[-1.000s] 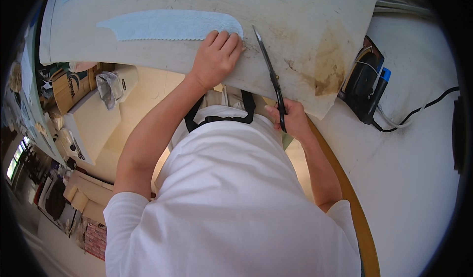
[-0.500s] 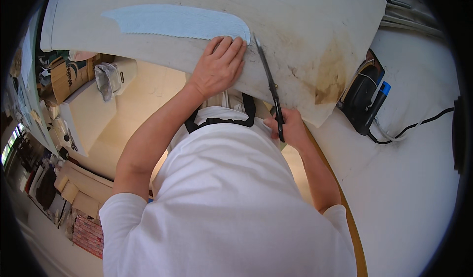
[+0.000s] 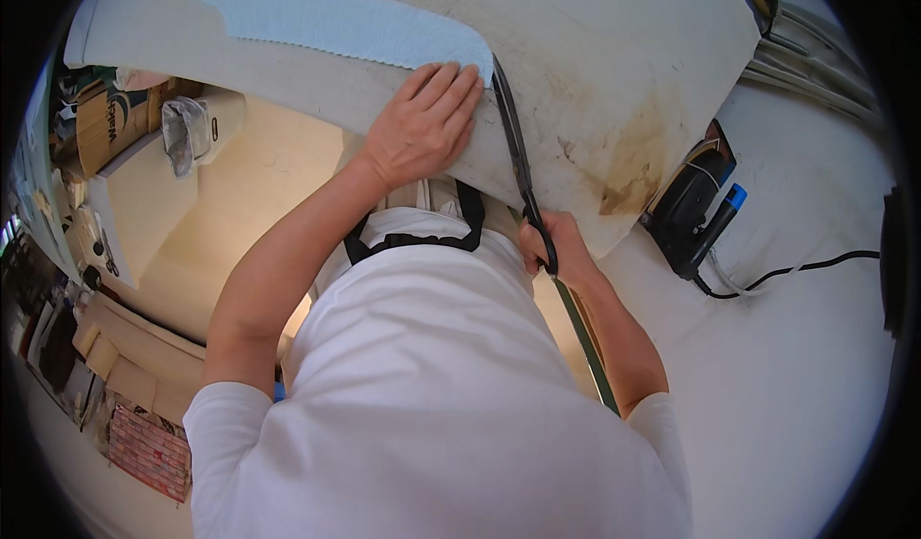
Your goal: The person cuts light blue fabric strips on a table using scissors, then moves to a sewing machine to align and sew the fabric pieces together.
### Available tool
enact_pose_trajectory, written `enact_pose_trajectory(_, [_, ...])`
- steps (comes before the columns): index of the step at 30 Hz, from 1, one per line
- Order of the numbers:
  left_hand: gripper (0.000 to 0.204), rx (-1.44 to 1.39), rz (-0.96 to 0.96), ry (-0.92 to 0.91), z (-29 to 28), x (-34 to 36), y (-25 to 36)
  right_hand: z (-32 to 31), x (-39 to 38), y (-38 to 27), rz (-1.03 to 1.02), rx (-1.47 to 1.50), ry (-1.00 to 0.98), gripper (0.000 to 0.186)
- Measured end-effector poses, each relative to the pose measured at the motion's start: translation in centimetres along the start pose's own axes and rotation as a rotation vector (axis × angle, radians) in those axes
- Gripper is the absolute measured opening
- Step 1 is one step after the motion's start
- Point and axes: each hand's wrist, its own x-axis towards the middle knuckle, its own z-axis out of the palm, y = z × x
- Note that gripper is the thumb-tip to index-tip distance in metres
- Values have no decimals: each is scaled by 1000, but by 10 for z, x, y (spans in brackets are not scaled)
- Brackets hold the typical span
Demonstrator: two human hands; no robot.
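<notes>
A long, pale blue piece of cloth [image 3: 355, 26] lies flat on a stained, light-coloured worktop, its near edge zigzagged and its right end rounded. My left hand [image 3: 422, 122] rests on the cloth's right end, fingers stretched out and flat. In my right hand [image 3: 564, 246] is a pair of long black scissors [image 3: 515, 151], gripped by the handles near the worktop's front edge. The blades point away from me, and their tips are right beside the cloth's rounded end. Whether they touch the cloth, I cannot tell.
A black iron [image 3: 686, 213] with a blue-ended part and a cord [image 3: 815, 269] stands on a white surface at the right. To the left, below the worktop, are a cardboard box [image 3: 113, 122], a clear plastic bag [image 3: 185, 134] and an open carton [image 3: 139, 357].
The scissors have come closer to the cloth's right end, their tips now beside its curve. My left hand stays flat on the cloth. The whole view has shifted slightly.
</notes>
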Motion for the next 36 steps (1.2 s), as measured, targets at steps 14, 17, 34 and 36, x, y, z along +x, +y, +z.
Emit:
enact_pose_trajectory(14, [43,23,4,30,0,0,-1,7,9,-4,60,-93,150,38])
enact_pose_trajectory(17, [43,28,9,21,-1,0,-1,8,9,-3,69,-97,150,40])
enact_pose_trajectory(34, [45,10,-12,24,2,-1,0,-16,4,-29,84,-67,65,40])
enact_pose_trajectory(36, [45,4,-13,21,0,0,0,-26,7,-29,114,-109,69,40])
